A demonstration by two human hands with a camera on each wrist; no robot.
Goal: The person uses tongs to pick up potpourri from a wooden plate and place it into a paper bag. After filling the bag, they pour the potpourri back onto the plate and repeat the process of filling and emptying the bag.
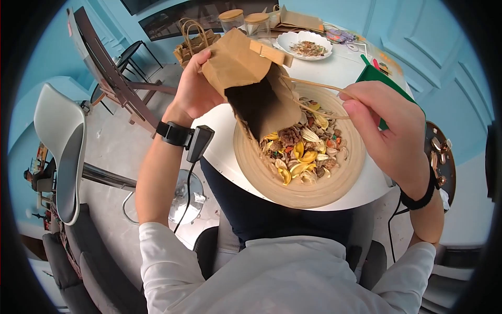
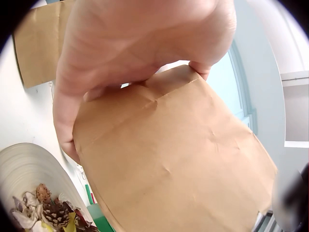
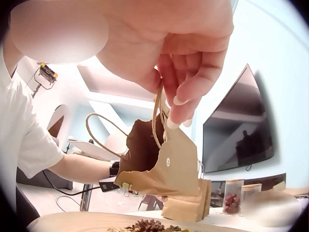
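Observation:
A brown paper bag (image 1: 235, 63) is tilted over a round wooden dish (image 1: 251, 172) of dried flowers and pinecones (image 1: 303, 152), its dark mouth facing down toward them. The left hand (image 1: 196, 91) grips the bag's bottom end, fingers round its edges, as the left wrist view shows at the bag (image 2: 169, 159). The right hand (image 1: 387, 125) pinches a twisted paper handle (image 1: 319, 83) between thumb and fingers. In the right wrist view the bag (image 3: 181, 159) has a torn-looking rim and a second handle loop (image 3: 96, 140). A wooden clip (image 1: 269, 52) sits on the bag.
Behind the dish stand a white scalloped plate (image 1: 308, 55) with dried bits, lidded jars (image 1: 256, 26) and another paper bag (image 1: 191, 44). A green container (image 1: 384, 78) is beyond the right hand. White chair (image 1: 60, 125) at left; round brown tray (image 1: 442, 157) at right.

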